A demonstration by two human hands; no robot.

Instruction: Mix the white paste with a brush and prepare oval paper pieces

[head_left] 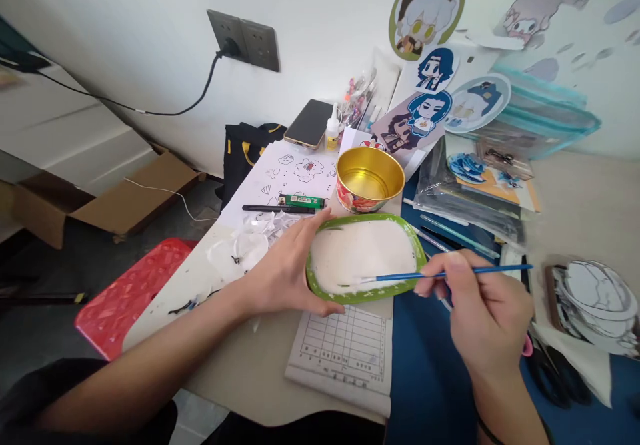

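Observation:
My left hand point(285, 268) grips the left side of a shallow green dish point(370, 218), thumb at the near edge and fingers at the far edge. White covers the inside of the dish, with white smears on the near rim. A thin blue paintbrush point(400, 276) is pinched in my right hand point(483, 305). Its whitish bristles meet the white area near the front of the dish. Beyond the dish stands an open tin point(370, 198), gold inside. A paper pad with a printed grid point(345, 345) lies on the near side of the dish.
White scraps point(273, 228), a black pen point(277, 209) and a drawn sheet point(300, 168) lie to the left. A phone point(309, 123) and small glue bottle point(333, 132) stand behind. Black scissors point(555, 372) and cut-outs point(597, 295) are on the right. A red stool point(135, 292) stands left of the table.

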